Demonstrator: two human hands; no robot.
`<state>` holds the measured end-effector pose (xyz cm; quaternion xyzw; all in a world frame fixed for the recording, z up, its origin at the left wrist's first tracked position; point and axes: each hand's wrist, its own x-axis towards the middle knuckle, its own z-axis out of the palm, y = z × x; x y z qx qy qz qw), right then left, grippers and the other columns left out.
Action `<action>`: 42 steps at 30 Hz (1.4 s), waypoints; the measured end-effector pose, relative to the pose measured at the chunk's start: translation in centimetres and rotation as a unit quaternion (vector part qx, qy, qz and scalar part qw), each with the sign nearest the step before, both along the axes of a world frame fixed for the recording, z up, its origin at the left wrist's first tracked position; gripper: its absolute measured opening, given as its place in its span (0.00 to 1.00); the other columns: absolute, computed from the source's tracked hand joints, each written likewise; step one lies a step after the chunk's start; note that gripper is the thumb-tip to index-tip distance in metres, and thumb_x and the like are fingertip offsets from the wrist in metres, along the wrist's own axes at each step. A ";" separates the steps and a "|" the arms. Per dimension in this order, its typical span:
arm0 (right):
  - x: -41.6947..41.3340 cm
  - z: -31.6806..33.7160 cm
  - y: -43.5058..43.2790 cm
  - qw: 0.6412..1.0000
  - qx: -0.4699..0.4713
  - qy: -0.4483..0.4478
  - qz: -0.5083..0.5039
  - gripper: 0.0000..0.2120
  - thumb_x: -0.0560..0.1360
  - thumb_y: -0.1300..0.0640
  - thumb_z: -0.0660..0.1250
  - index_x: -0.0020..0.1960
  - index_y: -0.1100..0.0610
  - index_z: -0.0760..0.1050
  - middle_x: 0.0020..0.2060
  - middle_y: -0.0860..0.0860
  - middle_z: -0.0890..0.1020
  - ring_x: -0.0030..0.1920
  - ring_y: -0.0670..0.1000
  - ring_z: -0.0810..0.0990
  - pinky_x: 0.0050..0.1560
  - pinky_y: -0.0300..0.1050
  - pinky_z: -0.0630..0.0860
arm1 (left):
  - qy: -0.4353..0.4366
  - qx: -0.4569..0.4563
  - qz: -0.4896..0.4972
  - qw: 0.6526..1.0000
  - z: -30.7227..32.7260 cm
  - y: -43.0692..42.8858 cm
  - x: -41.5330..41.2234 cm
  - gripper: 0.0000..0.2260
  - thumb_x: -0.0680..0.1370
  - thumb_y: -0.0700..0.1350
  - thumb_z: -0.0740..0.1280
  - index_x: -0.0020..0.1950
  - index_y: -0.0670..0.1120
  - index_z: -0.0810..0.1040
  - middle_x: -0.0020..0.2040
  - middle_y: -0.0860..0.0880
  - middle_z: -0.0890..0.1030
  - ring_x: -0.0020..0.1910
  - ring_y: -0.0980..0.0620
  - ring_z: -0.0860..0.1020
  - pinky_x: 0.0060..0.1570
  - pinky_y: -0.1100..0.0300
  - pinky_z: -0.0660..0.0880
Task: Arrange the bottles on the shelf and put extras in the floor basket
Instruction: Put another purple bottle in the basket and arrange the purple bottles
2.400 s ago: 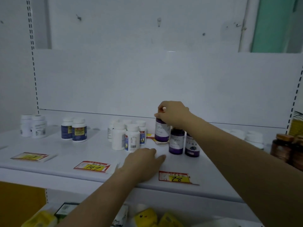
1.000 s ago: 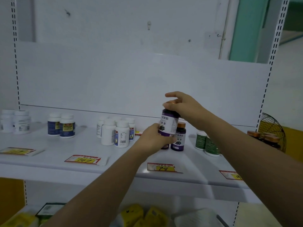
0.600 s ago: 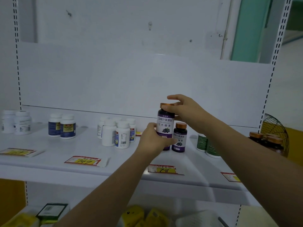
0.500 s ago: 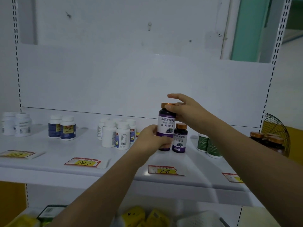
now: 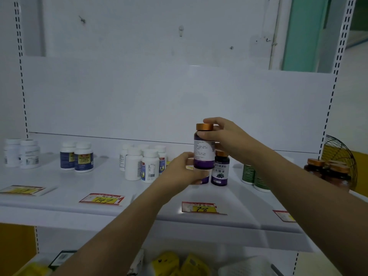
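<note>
My right hand (image 5: 225, 136) grips a purple bottle (image 5: 204, 150) with an orange cap near its top and holds it upright above the white shelf (image 5: 99, 186). Its back label faces me. Directly beneath it, my left hand (image 5: 179, 172) wraps around a second purple bottle (image 5: 205, 177) that stands on the shelf, mostly hidden by my fingers. A third, smaller purple bottle (image 5: 220, 170) stands just to the right, untouched. The floor basket is out of view.
On the shelf stand a cluster of white bottles (image 5: 149, 166), two blue-labelled bottles (image 5: 83, 159), two white ones (image 5: 28, 154) far left, green bottles (image 5: 249, 173) and brown jars (image 5: 316, 166) on the right. Price tags (image 5: 102, 199) lie along the front edge. Yellow packs (image 5: 165, 261) sit below.
My right hand has lifted the purple bottle off the shelf and turned it so its back label faces me. My left hand came up from the shelf front to the bottles.
</note>
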<state>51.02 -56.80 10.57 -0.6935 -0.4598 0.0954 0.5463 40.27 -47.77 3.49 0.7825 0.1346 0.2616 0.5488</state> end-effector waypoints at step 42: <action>-0.4 -0.1 -0.8 0.997 0.019 0.015 0.067 0.17 0.75 0.52 0.69 0.63 0.51 0.72 0.53 0.44 0.80 0.54 0.44 0.79 0.50 0.41 0.75 | -0.015 0.100 0.131 0.986 -0.6 -1.4 0.2 0.20 0.71 0.49 0.73 0.56 0.50 0.65 0.59 0.49 0.78 0.45 0.57 0.73 0.40 0.68 0.70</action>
